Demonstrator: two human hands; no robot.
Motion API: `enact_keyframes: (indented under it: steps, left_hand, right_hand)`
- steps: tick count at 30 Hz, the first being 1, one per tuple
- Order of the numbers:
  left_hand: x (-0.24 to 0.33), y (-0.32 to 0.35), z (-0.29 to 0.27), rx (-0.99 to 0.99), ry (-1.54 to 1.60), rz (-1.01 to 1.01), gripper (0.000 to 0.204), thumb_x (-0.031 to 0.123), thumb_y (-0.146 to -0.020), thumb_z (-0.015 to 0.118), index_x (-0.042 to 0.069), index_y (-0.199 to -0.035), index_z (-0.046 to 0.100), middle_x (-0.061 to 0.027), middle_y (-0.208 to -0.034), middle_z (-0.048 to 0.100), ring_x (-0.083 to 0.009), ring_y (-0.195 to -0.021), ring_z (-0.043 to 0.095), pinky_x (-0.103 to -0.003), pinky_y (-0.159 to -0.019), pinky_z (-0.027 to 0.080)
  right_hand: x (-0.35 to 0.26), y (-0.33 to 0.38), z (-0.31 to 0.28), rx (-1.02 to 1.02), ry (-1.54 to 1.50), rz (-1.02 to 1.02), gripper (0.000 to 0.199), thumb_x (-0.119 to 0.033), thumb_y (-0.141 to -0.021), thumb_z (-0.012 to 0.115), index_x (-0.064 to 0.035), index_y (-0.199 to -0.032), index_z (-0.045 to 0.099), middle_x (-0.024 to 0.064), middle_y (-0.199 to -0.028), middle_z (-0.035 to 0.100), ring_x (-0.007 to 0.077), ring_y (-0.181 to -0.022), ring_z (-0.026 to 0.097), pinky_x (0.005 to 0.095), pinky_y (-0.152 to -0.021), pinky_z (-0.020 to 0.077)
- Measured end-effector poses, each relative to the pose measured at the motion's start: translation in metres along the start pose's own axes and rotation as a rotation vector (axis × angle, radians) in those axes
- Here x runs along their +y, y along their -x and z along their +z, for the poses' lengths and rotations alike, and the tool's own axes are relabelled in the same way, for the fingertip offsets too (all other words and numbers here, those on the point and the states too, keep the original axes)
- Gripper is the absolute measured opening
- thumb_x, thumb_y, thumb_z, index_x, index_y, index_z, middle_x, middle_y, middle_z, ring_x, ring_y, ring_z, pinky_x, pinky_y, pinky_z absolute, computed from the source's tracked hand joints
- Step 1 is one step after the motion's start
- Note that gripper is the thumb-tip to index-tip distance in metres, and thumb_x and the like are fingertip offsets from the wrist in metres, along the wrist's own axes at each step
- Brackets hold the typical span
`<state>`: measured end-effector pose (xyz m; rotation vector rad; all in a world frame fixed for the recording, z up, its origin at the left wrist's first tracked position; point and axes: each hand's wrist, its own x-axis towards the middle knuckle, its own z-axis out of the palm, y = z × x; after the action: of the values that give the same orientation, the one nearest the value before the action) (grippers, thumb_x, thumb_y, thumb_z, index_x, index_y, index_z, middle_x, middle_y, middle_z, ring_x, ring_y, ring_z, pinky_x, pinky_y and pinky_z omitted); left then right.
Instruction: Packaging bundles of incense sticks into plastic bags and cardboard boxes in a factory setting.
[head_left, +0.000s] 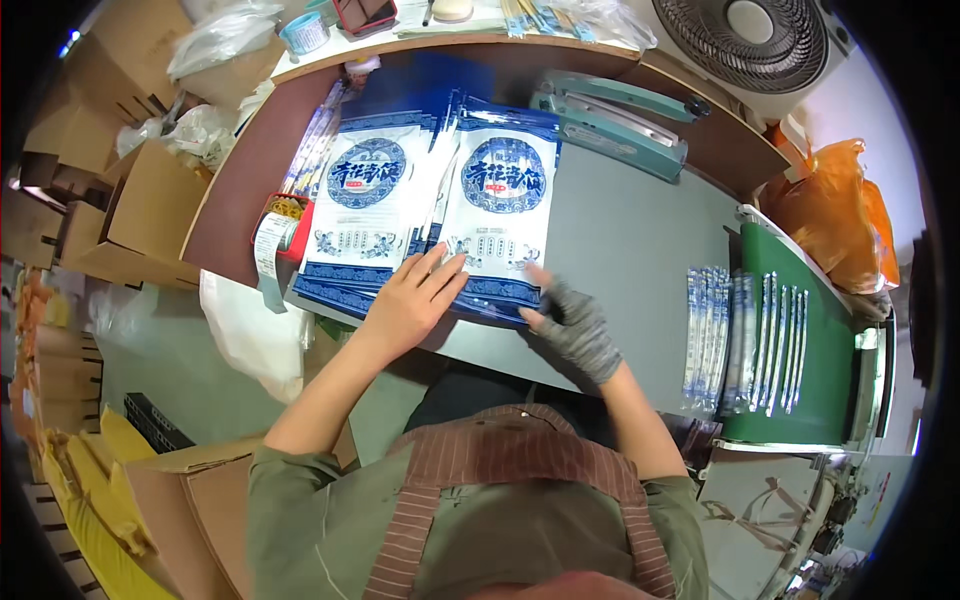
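Two side-by-side stacks of flat blue-and-white printed plastic bags lie on the grey table: the left bag stack (pixel 365 215) and the right bag stack (pixel 505 225). My bare left hand (pixel 410 295) rests on the lower part of the bags where the stacks meet, its fingers stretched out. My right hand (pixel 575 325), in a grey knitted fingerless glove, is at the lower right corner of the right stack. Its thumb and forefinger are apart, slightly blurred, by the bag edge. I see nothing held in either hand.
Slim wrapped packets (pixel 706 335) lie in rows at the table's right, more on a green conveyor belt (pixel 800 390). A teal hand sealer (pixel 620 130) stands behind the bags. A red tape dispenser (pixel 290 230) sits left. A fan (pixel 750 30) and cardboard boxes (pixel 150 210) flank the table.
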<state>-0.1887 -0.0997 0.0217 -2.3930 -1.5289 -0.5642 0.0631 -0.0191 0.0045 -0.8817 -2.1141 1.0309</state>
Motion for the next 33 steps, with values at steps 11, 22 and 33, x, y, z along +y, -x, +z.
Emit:
enact_keyframes:
  steps: [11, 22, 33]
  left_hand:
    - [-0.046, -0.116, -0.036, -0.471, 0.193, 0.060, 0.016, 0.016, -0.082, 0.062, 0.006, -0.094, 0.066, -0.0133, -0.095, 0.065, -0.0338, -0.088, 0.062, -0.040, -0.076, 0.050]
    - [0.080, -0.104, -0.013, 0.027, 0.720, -0.188, 0.038, 0.023, -0.084, 0.069, 0.001, -0.113, 0.060, -0.0145, -0.113, 0.062, -0.0291, -0.108, 0.058, -0.036, -0.091, 0.046]
    - [0.259, -0.207, 0.179, -0.236, 1.715, -0.706, 0.071, 0.050, -0.093, 0.047, -0.006, -0.136, 0.039, -0.0207, -0.143, 0.039, -0.0307, -0.133, 0.037, -0.040, -0.109, 0.028]
  right_hand:
    - [0.027, -0.027, -0.006, 0.047, -1.024, 0.667, 0.075, -0.065, -0.086, 0.050, -0.0009, -0.125, 0.046, 0.0120, -0.096, 0.062, 0.0221, -0.076, 0.065, 0.0361, -0.062, 0.0557]
    - [0.039, 0.040, -0.127, 0.537, 0.951, 0.244, 0.048, -0.031, -0.087, 0.061, -0.0040, -0.126, 0.053, 0.0169, -0.127, 0.055, 0.0357, -0.115, 0.052, 0.0392, -0.101, 0.0401]
    - [0.048, 0.140, -0.223, 0.489, 1.051, 0.548, 0.039, -0.015, -0.093, 0.039, -0.0023, -0.129, 0.050, 0.0246, -0.127, 0.051, 0.0382, -0.119, 0.046, 0.0412, -0.105, 0.0356]
